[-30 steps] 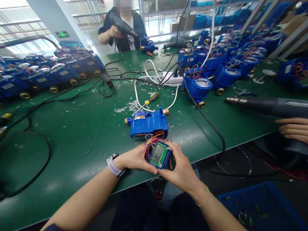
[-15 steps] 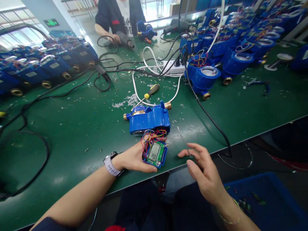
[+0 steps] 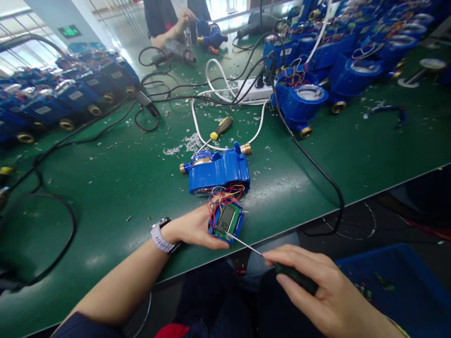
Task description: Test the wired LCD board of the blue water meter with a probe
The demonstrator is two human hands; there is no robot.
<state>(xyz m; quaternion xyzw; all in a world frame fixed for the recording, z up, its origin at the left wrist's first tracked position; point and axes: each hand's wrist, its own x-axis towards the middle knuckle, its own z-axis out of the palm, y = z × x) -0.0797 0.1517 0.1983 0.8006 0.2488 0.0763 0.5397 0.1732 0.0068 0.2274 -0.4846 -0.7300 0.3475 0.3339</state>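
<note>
My left hand (image 3: 192,229), a watch on its wrist, holds a small green circuit board with an LCD screen (image 3: 226,220) at the table's front edge. Coloured wires (image 3: 225,193) run from the board to a blue water meter body (image 3: 217,170) with brass ends lying just behind it. My right hand (image 3: 319,288) grips a thin dark-handled screwdriver (image 3: 268,259) below the table edge. Its metal tip touches the board's lower edge.
A yellow-and-black screwdriver (image 3: 218,132) lies behind the meter on the green table (image 3: 116,173). Black and white cables lead to a white power strip (image 3: 252,90). Several blue meters line the left (image 3: 70,98) and right (image 3: 306,101). A person (image 3: 169,21) works opposite. A blue bin (image 3: 398,286) stands lower right.
My right hand let go of the board, picked the thin screwdriver off the table and brought its tip to the board. The view tilted downward; the hand with a heat gun at right is gone.
</note>
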